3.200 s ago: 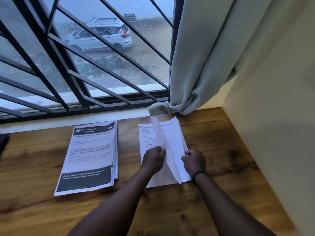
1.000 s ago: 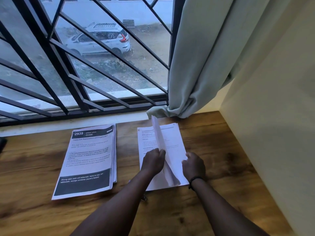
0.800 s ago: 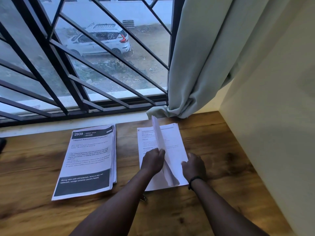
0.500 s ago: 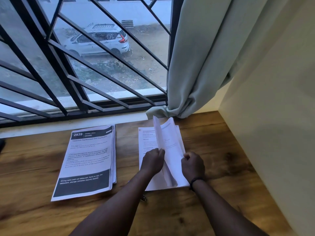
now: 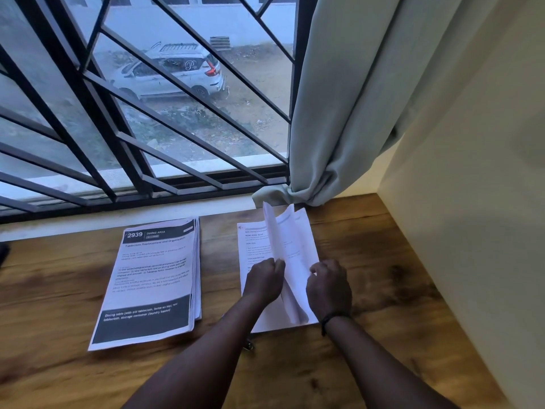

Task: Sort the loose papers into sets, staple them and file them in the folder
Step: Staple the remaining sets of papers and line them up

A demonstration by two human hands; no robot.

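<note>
Left hand [image 5: 263, 279]: fingers pinch raised white printed sheets [image 5: 275, 231].
Right hand [image 5: 328, 286]: fingers curled, gripping the lifted pages.
Wooden tabletop [image 5: 59, 290]: thick stapled-looking paper stack [image 5: 153, 278] lies left.

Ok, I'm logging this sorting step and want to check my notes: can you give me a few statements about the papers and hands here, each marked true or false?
1. The left hand pinches lifted sheets of the right-hand paper pile. True.
2. The stack headed 2939 lies to the right of that pile. False: it lies to its left, apart from it.
3. The right hand rests flat on the bare wooden table. False: its fingers curl at the pile's right side.
4. A curtain hangs behind the pile. True.
5. The 2939 stack is being held. False: neither hand touches it.
</note>
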